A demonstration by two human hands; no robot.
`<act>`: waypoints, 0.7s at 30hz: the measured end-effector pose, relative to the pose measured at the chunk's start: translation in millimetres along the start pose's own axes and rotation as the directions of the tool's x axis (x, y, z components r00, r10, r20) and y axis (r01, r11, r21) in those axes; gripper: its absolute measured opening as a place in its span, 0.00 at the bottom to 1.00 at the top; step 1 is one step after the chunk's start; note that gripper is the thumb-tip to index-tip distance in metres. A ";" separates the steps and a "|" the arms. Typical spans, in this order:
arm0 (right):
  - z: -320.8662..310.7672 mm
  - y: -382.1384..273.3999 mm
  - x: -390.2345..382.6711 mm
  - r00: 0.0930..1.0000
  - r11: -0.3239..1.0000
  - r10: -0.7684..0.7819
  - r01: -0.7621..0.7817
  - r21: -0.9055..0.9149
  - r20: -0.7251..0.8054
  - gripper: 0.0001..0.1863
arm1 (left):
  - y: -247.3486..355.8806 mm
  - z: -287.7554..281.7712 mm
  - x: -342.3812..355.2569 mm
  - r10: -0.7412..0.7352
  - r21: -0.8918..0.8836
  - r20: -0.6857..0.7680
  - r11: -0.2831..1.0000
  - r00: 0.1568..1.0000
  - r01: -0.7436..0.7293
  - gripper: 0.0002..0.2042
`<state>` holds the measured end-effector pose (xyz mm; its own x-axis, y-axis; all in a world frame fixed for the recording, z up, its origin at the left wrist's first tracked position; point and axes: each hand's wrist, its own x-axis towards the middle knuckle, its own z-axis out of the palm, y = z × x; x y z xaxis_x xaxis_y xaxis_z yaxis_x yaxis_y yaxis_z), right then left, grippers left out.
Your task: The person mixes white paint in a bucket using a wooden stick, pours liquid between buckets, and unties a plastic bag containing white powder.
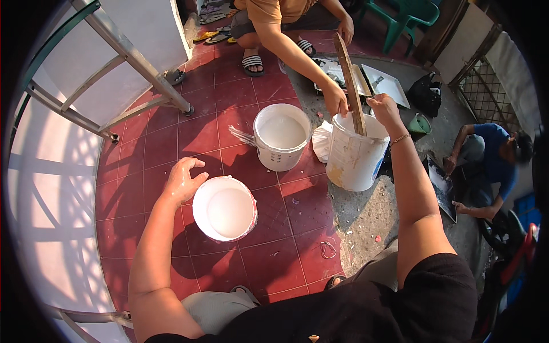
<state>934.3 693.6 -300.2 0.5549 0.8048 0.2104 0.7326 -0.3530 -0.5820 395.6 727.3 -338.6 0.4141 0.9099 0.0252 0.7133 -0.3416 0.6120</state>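
Note:
My left hand (184, 182) is open with fingers curved and wet-looking, just above and left of a small white bucket (254, 201) of milky white liquid. Beyond it stands another white bucket (277, 161) with similar liquid. My right hand (384, 110) is closed above the rim of a larger, smeared white bucket (350, 166); what its fingers pinch, beside a thin dark piece, I cannot make out. A long wooden plank (350, 77) leans up out of that bucket. Another person's hand (335, 100) is at the bucket's far rim, beside the plank.
A metal ladder (137, 66) stands at the left wall. White trays (384, 84), a black bag (425, 94) and a small green bucket (419, 126) lie beyond the large bucket. At right, a crouching person (494, 154) holds a dark-edged panel (441, 186). Sandals (213, 38) lie far back.

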 end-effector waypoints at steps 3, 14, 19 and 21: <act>20.3 76.2 71.2 0.982 0.987 -0.075 0.097 -0.126 0.171 0.23 | 4.2 8.8 5.7 0.017 -0.026 0.003 1.000 1.000 -0.017 0.15; 54.5 19.6 61.6 0.862 0.798 0.186 -0.413 0.439 0.471 0.12 | 1.7 -10.4 -20.2 -0.178 0.002 0.070 0.984 0.981 0.179 0.17; 61.0 -6.0 50.0 0.849 0.771 0.114 -0.403 0.494 0.515 0.15 | 6.0 -12.6 -20.4 -0.170 0.005 0.067 0.985 0.983 0.170 0.18; 55.0 1.5 53.4 0.914 0.948 0.017 -0.143 0.283 0.405 0.15 | 9.1 -14.9 -17.9 -0.190 -0.016 0.068 0.981 0.979 0.192 0.18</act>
<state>943.4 762.2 -333.0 0.3601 0.9230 -0.1354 0.5037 -0.3145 -0.8046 386.2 711.4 -321.7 0.3079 0.9403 -0.1453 0.7706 -0.1569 0.6177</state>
